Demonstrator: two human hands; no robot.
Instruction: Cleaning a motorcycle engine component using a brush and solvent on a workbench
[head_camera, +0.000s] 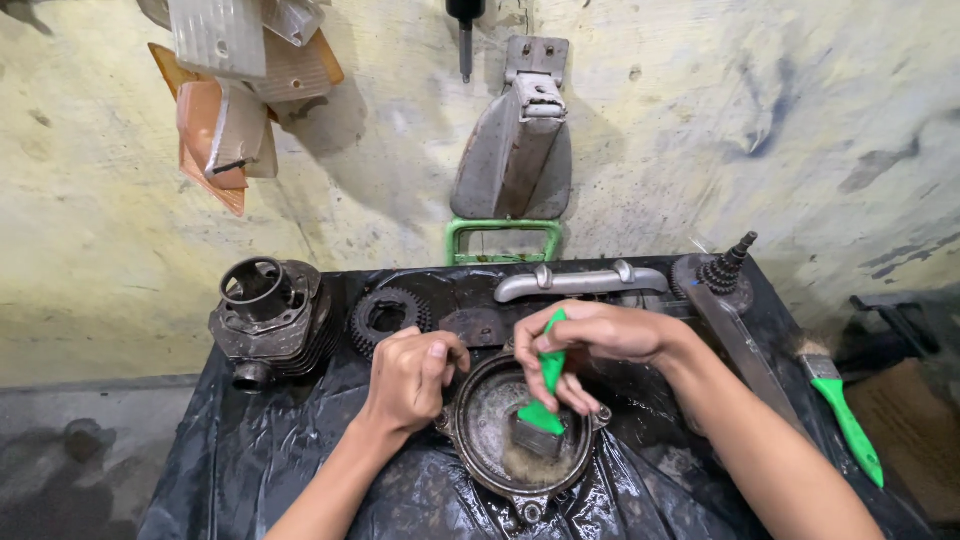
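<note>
- Right hand (590, 340) wraps fingers round the green handle of a paintbrush (541, 400), thumb side up, bristles pressed down into the bowl of a round metal cover (520, 430). Closed grip, firm, brush tilted so the bristle end reaches the cover's floor.
- Left hand (412, 375) curled, fingers folded in, pinching the cover's left rim; looks like it's bracing the part so it doesn't slide under the brush strokes. Judgement, not certain.
- Cover sits centre-front on the table, on a black plastic sheet (250, 450); sheet is wet/oily, prob. there to catch grime. Inside of cover looks dirty, w/ a pale wet patch under the bristles.
- Behind left hand: finned engine cylinder (270, 320) on its side at left, well apart from the cover. Toothed sprocket (388, 315) just beside it, to its right.
- Behind right hand: grey metal handle bar (580, 282) lying flat across the back of the sheet. Gear shaft (728, 268) w/ stepped cogs stands at back right.
- Second paintbrush (840, 400), also green-handled, lies at right edge of sheet, untouched, near right forearm.
- Wall behind: grey hinged metal part (515, 150) hung above a green bracket (503, 240); orange plastic lens pieces (215, 120) hung top left.
</note>
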